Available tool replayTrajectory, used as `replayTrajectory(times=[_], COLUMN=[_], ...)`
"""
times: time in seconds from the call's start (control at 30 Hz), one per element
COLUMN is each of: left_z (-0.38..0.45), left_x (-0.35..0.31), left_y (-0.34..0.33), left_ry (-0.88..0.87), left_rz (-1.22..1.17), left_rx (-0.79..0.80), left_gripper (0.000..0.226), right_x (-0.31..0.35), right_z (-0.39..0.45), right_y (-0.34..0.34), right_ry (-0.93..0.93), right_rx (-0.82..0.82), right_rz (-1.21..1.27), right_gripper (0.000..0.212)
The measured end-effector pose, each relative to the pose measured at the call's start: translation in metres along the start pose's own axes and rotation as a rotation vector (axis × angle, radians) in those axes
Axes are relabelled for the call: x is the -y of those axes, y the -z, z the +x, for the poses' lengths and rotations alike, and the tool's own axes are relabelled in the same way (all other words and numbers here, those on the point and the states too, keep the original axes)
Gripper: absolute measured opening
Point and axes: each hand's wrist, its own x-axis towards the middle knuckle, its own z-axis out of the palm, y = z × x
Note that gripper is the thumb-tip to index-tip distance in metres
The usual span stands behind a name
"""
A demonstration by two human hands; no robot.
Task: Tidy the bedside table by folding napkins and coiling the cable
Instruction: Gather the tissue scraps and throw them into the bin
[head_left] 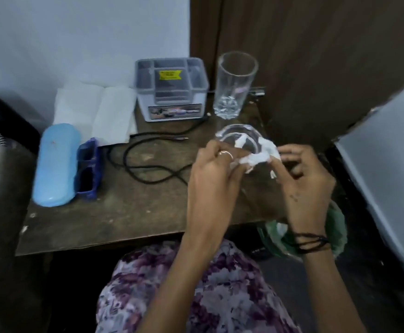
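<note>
**Soft paper, limp cord: light fingers**

Flat napkins [95, 109] lie back-left; lift by corners, they tear. The black cable [148, 162] sprawls mid-table, limp; start at its plug. Your left hand [214, 169] and right hand [304, 179] pinch a crumpled napkin [261, 155], seemingly.

Both hands meet just in front of the tall glass [235, 85]: the left hand [214, 164] and right hand [304, 174] pinch a crumpled white napkin [259, 155] over a small glass bowl [238, 138]. Left of the glass stand an organizer box [172, 88], flat napkins [95, 109] and a loose black cable [148, 159].
</note>
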Motion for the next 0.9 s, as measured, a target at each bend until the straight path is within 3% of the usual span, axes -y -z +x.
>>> replayTrajectory(times=[0.13, 0.23, 0.33, 0.47, 0.63, 0.73, 0.83, 0.9], left_z=[-0.023, -0.037, -0.042, -0.044, -0.051, -0.056, -0.064, -0.068], left_x=[-0.029, -0.038, -0.039, -0.037, -0.004, 0.026, 0.048, 0.057], left_y=[-0.07, -0.126, -0.172, -0.224, -0.284, -0.309, -0.318, -0.319], left_ry=[-0.021, 0.033, -0.111, -0.235, 0.012, 0.185, 0.238, 0.285], left_rz=[-0.029, 0.11, 0.435, 0.518, 0.428, 0.328, 0.294, 0.304], left_rx=[0.203, 0.409, 0.442, 0.495, 0.683, 0.859, 1.025, 1.015], left_gripper=[0.016, 0.019, 0.019, 0.02, 0.022, 0.041, 0.065, 0.059], right_x=[-0.063, -0.112, -0.155, -0.203, -0.251, -0.278, -0.293, -0.296], right_z=[-0.01, -0.024, -0.037, -0.048, -0.053, -0.056, -0.06, -0.062], right_y=[0.055, 0.076, 0.084, 0.086, 0.079, 0.064, 0.053, 0.052], right_ry=[-0.182, -0.295, -0.393, -0.529, -0.594, -0.661, -0.75, -0.776], right_rx=[-0.141, -0.163, -0.143, -0.107, -0.07, 0.093, 0.284, 0.294], right_rz=[-0.008, -0.104, -0.183, -0.234, -0.275, -0.366, -0.379, -0.41], right_gripper=[0.008, 0.007, 0.006, 0.007, 0.008, 0.012, 0.024, 0.023])
